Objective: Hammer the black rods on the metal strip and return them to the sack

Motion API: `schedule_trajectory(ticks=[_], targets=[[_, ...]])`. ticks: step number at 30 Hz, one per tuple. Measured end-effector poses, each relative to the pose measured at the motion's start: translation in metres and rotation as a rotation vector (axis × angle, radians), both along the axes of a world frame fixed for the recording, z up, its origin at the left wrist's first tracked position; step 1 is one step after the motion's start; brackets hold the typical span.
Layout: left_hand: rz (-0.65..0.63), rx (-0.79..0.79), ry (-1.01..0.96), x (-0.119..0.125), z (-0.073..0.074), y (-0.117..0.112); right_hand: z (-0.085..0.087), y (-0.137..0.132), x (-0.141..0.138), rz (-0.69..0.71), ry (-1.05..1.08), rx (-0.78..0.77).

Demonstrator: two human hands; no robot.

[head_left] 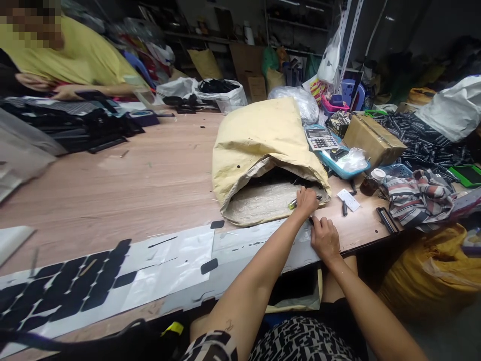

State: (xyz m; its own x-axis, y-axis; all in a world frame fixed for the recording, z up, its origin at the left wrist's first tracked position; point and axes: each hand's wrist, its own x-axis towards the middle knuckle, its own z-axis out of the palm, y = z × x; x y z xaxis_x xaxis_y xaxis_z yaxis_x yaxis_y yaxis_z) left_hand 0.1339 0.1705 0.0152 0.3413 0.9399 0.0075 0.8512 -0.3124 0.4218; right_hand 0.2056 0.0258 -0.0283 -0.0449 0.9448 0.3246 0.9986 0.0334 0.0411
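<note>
My left hand (307,199) is closed around a slim tool with a yellow-green end (292,204), at the mouth of a big yellow sack (263,130). The tool's dark other end pokes out on the right; its exact kind cannot be made out. Just below, my right hand (325,238) is closed near the table's front edge, its fingers pinching a small dark piece (311,220) that is mostly hidden. The sack lies on its side with its opening toward me, dark things inside. Under my hands runs a pale sheet (259,243) along the table edge.
Black flat pieces (101,281) lie on the sheet at left. A calculator (321,139), a blue basket (347,168), a cardboard box (372,140) and a jar (372,181) stand at right. A co-worker in yellow (90,55) works across the table. An open bag (300,288) hangs below the edge.
</note>
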Motion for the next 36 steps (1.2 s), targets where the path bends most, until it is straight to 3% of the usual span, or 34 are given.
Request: schedule_trajectory(ticks=[3, 6, 9, 12, 14, 17, 26, 32, 36], targets=[[-0.054, 0.108, -0.198, -0.027, 0.01, -0.017, 0.0, 0.0, 0.0, 0.002, 0.011, 0.002], [-0.139, 0.219, -0.385, -0.072, 0.012, -0.044, 0.002, 0.0, -0.001, 0.011, 0.019, 0.006], [-0.15, 0.217, -0.398, -0.115, -0.008, -0.073, 0.004, 0.001, -0.001, 0.022, 0.015, 0.015], [-0.121, 0.164, -0.342, -0.136, -0.039, -0.093, 0.003, 0.001, 0.0, 0.013, 0.013, 0.022], [-0.1, 0.145, -0.339, -0.139, -0.055, -0.098, 0.002, 0.002, 0.001, 0.005, 0.014, 0.021], [-0.075, 0.117, -0.351, -0.137, -0.064, -0.097, 0.003, 0.002, 0.001, 0.001, 0.017, 0.011], [-0.022, 0.106, -0.423, -0.138, -0.061, -0.094, 0.004, 0.002, 0.001, -0.002, 0.007, 0.017], [0.087, 0.119, -0.381, -0.136, -0.06, -0.092, 0.005, 0.006, 0.004, -0.005, 0.02, -0.006], [0.114, 0.111, -0.398, -0.135, -0.06, -0.09, 0.011, -0.001, 0.008, -0.018, 0.175, -0.042]])
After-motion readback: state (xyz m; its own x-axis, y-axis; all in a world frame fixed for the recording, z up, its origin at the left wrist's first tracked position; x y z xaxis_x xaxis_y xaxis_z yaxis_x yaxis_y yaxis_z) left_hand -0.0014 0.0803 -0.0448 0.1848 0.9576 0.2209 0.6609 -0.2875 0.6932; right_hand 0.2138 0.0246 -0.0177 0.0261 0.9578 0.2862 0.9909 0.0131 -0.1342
